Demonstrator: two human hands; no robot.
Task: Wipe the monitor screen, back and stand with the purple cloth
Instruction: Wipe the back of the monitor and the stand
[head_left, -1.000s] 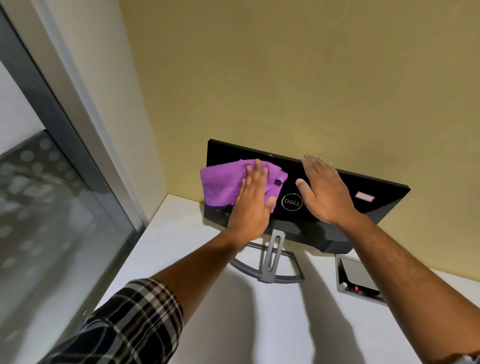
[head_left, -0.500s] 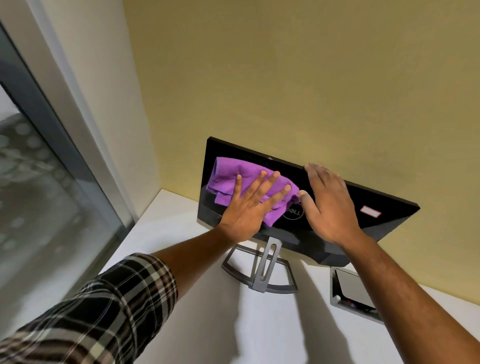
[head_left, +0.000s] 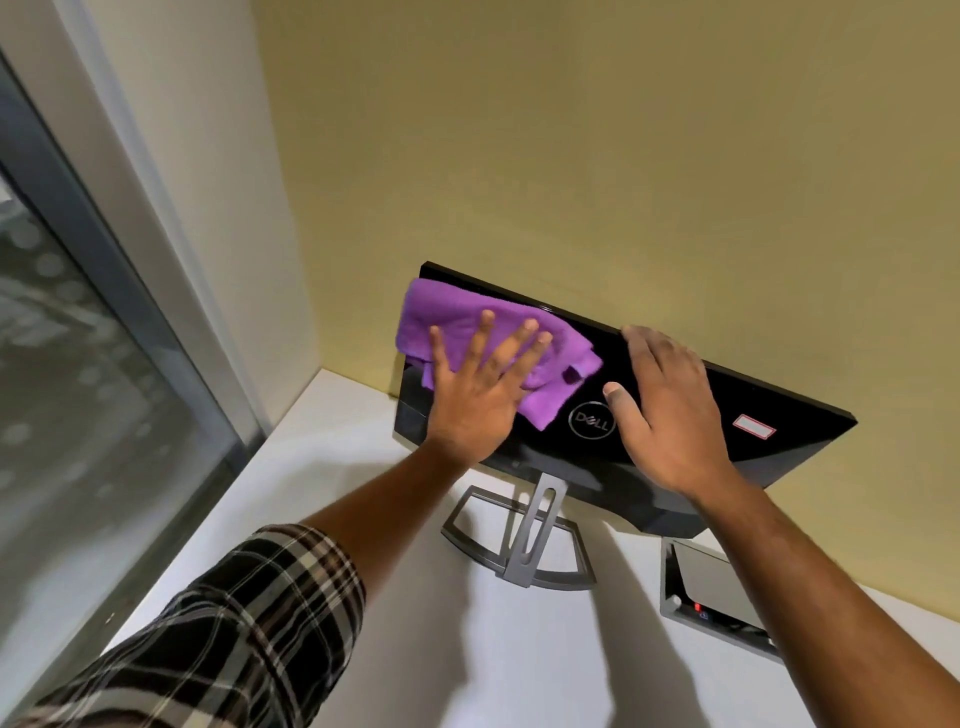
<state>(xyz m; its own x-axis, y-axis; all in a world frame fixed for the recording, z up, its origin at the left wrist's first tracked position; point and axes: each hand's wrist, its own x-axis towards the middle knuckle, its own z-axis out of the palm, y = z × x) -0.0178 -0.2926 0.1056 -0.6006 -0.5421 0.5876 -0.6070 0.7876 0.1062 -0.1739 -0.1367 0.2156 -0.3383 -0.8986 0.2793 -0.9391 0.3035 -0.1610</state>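
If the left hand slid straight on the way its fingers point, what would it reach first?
The left hand points up-right across the purple cloth; next comes the black monitor's top edge, then probably the yellow wall behind.

My one head camera looks forward and down, close over the monitor at frame centre.

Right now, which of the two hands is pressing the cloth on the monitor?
The left hand, fingers spread flat over the purple cloth on the monitor back. The right hand rests bare beside the logo.
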